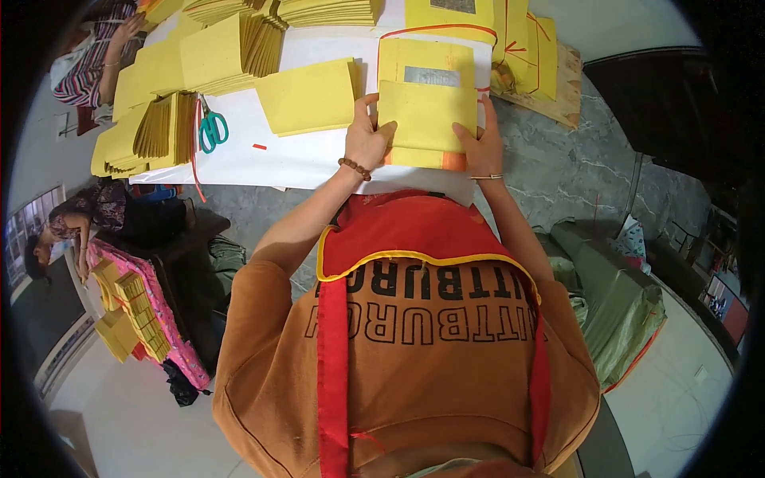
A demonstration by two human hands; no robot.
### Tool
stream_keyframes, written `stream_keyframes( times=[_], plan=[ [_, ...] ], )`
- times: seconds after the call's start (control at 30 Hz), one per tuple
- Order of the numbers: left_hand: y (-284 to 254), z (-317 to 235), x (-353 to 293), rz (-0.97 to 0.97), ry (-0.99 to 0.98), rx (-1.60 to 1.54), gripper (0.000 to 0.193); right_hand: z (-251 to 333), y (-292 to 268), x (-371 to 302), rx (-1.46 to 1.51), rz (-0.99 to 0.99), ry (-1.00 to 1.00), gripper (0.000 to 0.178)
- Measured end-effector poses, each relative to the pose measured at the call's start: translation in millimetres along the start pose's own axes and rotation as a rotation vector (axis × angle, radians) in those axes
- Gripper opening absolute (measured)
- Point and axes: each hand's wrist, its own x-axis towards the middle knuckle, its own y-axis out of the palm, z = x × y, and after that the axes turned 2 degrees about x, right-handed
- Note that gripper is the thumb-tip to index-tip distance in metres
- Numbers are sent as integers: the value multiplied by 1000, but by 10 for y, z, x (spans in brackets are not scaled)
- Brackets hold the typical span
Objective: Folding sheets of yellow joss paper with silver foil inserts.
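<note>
Between my two hands is a stack of yellow paper (pixel 426 115) at the table's front edge, its lower edge partly orange. My left hand (pixel 368 139), a beaded bracelet on its wrist, grips the stack's left side with the thumb on top. On the opposite side my right hand (pixel 484 145) holds it the same way, a thin bangle on its wrist. Behind the top sheets shows another yellow piece with a silver patch (pixel 432 76). A red cord (pixel 438 29) curves round its far side. Left of my left hand lies a flat yellow stack (pixel 309 97).
Teal-handled scissors (pixel 212 130) lie on the white-covered table (pixel 247 159) beside fanned yellow paper stacks (pixel 163 131). Red-tied yellow bundles (pixel 522 56) rest on a wooden board (pixel 564 88) at the far right. Other people are at the left. A green wrapped bale (pixel 613 295) stands right of me.
</note>
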Motion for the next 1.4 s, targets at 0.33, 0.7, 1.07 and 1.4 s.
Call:
stream_keyframes(
  times=[0.33, 0.7, 1.07, 1.4],
  plan=[
    [-2, -208, -102, -42, 53, 138, 64, -100, 6, -17, -391, -33, -47, 38],
    [319, -432, -126, 10, 870, 1050, 45, -213, 21, 16, -341, -67, -100, 41],
    [375, -59, -11, 119, 803, 1217, 62, 58, -71, -236, -541, -82, -211, 41],
    [250, -85, -4, 153, 961, 1071, 64, -205, -147, -417, -924, 303, -478, 56]
  ],
)
